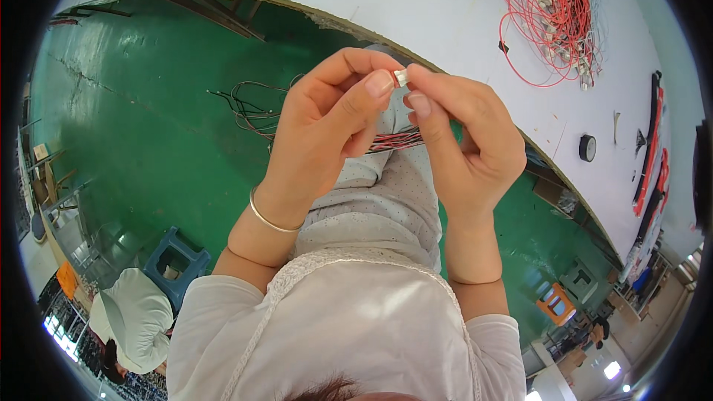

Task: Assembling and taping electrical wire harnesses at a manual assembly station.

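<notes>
A small white plug connector (402, 77) sits between my two hands, in front of the table's edge. My left hand (330, 108) pinches it from the left, thumb against forefinger, where a bit of red wire shows at its end. From the other side my right hand (471, 130) has its forefinger tip at the connector, with the thumb just below and a little apart. A bundle of red, black and white wires (397, 141) lies across my lap beneath both hands. Its loose ends (249, 108) stick out to the left, past my left hand.
On the white table (445, 11) a tangled heap of red wires with white connectors (549, 18) lies at the far right. A roll of black tape (587, 148) rests nearer. Blue (177, 267) and orange stools (555, 304) stand on the green floor. Another person (134, 319) is at lower left.
</notes>
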The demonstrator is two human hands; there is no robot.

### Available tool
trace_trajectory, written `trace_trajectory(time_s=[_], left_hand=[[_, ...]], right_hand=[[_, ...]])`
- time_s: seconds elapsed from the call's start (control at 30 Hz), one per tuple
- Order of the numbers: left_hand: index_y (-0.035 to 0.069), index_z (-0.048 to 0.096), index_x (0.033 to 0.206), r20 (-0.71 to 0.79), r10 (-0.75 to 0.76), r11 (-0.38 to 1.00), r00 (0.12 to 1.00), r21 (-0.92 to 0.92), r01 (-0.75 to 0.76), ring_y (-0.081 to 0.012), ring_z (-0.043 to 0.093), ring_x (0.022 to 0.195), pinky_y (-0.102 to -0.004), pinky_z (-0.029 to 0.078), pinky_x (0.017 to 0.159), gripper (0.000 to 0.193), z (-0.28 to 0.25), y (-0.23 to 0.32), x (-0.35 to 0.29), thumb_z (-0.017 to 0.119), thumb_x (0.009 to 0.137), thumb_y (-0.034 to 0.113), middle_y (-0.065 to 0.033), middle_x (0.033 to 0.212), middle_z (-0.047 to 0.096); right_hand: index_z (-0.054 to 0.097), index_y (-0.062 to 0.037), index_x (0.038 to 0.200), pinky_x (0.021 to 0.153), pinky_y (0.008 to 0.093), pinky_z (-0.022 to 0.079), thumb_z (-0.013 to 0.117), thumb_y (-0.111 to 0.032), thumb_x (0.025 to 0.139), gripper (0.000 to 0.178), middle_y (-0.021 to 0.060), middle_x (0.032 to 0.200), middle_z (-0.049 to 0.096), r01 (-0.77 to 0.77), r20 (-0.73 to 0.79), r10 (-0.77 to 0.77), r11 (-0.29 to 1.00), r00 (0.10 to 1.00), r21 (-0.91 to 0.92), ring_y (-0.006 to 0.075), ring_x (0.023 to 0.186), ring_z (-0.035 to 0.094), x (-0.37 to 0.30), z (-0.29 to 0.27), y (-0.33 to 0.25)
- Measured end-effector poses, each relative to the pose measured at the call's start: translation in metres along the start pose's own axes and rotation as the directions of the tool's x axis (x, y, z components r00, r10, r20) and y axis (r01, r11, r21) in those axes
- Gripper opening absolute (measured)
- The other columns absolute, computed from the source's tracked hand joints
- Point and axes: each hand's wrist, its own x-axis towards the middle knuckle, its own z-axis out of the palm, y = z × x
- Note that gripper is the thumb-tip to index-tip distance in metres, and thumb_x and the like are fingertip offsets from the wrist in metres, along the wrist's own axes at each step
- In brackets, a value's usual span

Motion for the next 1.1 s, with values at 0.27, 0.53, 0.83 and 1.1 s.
trace_trajectory(time_s=[0.27, 0.53, 0.83, 1.1], left_hand=[[0.003, 0.061, 0.117, 0.113, -0.002, 0.982, 0.994, -0.190, 0.024, 0.0006, 0.033, 0.053, -0.0181, 0.023, 0.045, 0.022, -0.001, -0.006, -0.005, 0.062, 0.099, 0.015, 0.0038, 0.082, 0.059], [0.007, 0.061, 0.111, 0.049, 0.072, 0.975, 0.996, -0.214, -0.060, 0.0002, 0.039, 0.058, -0.0167, 0.028, 0.046, 0.018, 0.003, -0.018, -0.011, 0.063, 0.100, 0.021, 0.0033, 0.083, 0.061], [0.007, 0.060, 0.107, 0.010, 0.095, 0.961, 0.995, -0.263, -0.089, -0.0011, 0.049, 0.065, -0.0162, 0.034, 0.049, 0.018, 0.006, -0.024, -0.015, 0.064, 0.099, 0.024, 0.0036, 0.083, 0.061], [0.009, 0.060, 0.108, -0.080, 0.157, 0.940, 0.984, -0.294, -0.174, -0.0022, 0.055, 0.075, -0.0195, 0.045, 0.058, 0.016, 0.013, -0.029, -0.020, 0.064, 0.099, 0.022, 0.0027, 0.089, 0.063]], right_hand=[[0.068, 0.0004, 0.121, 0.068, 0.0216, 0.055, 0.061, 0.000, 0.096, 0.026, 0.0120, 0.114, 0.063, -0.080, -0.123, 0.103, 0.980, 0.987, 0.184, 0.0115, 0.086, 0.063, -0.018, 0.022, -0.003], [0.065, -0.0037, 0.129, 0.077, 0.0269, 0.050, 0.059, 0.004, 0.093, 0.037, 0.0103, 0.112, 0.066, -0.187, -0.143, 0.217, 0.963, 0.966, 0.194, 0.0183, 0.095, 0.061, -0.028, 0.031, -0.030], [0.065, -0.0038, 0.129, 0.074, 0.0259, 0.050, 0.059, 0.003, 0.094, 0.037, 0.0098, 0.111, 0.066, -0.091, -0.181, 0.118, 0.984, 0.976, 0.150, 0.0165, 0.091, 0.062, -0.028, 0.037, -0.027], [0.066, -0.0038, 0.127, 0.073, 0.0249, 0.051, 0.060, 0.003, 0.093, 0.035, 0.0098, 0.110, 0.066, -0.092, -0.212, 0.116, 0.988, 0.970, 0.123, 0.0154, 0.088, 0.062, -0.031, 0.040, -0.036]])
